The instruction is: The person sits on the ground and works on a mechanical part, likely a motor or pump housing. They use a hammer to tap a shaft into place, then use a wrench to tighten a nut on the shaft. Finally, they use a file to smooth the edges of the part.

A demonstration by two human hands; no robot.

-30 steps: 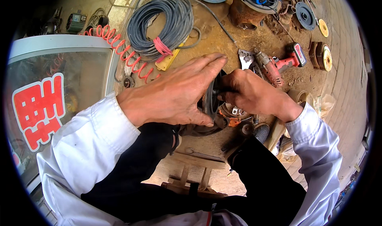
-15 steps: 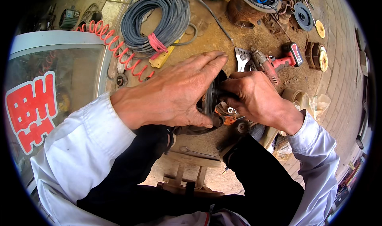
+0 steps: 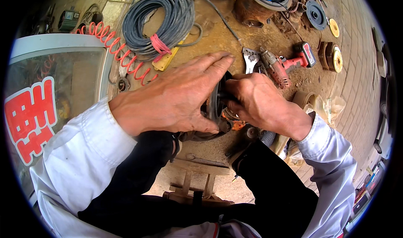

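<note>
My left hand (image 3: 172, 93) wraps round a dark, round ringed part (image 3: 215, 106), its thumb on the near side and its fingers over the far side. Much of that part is hidden by the hand. From the right, my closed right hand (image 3: 262, 101) presses against the same part, pinching a dark piece (image 3: 227, 96) too covered to name. Just below the hands a bit of orange material (image 3: 239, 125) shows among dark metal pieces.
Beyond my hands lie a coiled grey hose (image 3: 161, 22), a red cordless power tool (image 3: 289, 64) and a wide metal scraper blade (image 3: 251, 58). A glass-panelled case (image 3: 63, 66) stands at left. A wrench (image 3: 205, 160) rests on a wooden stool (image 3: 197, 167) between my legs.
The whole view has shifted slightly, so things sit a little further left. Both hands keep nearly the same grip on the round part.
</note>
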